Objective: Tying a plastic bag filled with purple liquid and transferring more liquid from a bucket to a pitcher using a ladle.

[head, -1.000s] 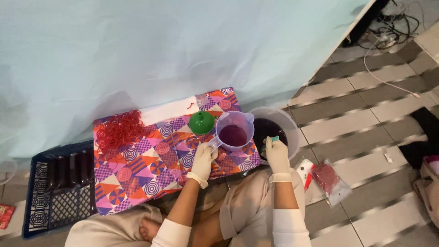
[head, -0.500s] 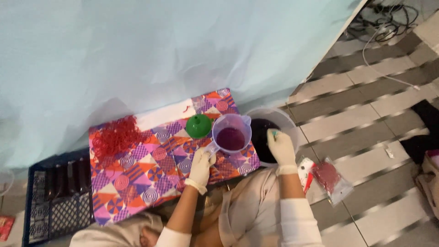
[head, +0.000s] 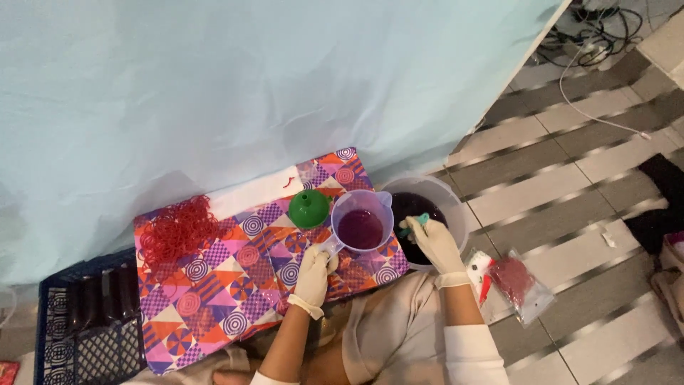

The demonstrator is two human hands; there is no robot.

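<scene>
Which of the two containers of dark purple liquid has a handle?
The clear measuring jug on the patterned mat, gripped by the left hand; the round bucket beside it shows none.

Clear jug point(head: 361, 227) w/ purple liquid — upright on patterned mat point(head: 214, 285).

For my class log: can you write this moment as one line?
left hand: holds jug handle | measuring jug: purple liquid, on patterned mat | right hand: holds teal utensil over bucket

Cream disposable gloves worn on left hand point(head: 312, 276) and right hand point(head: 436, 244); white sleeves, beige trousers seen.
</scene>
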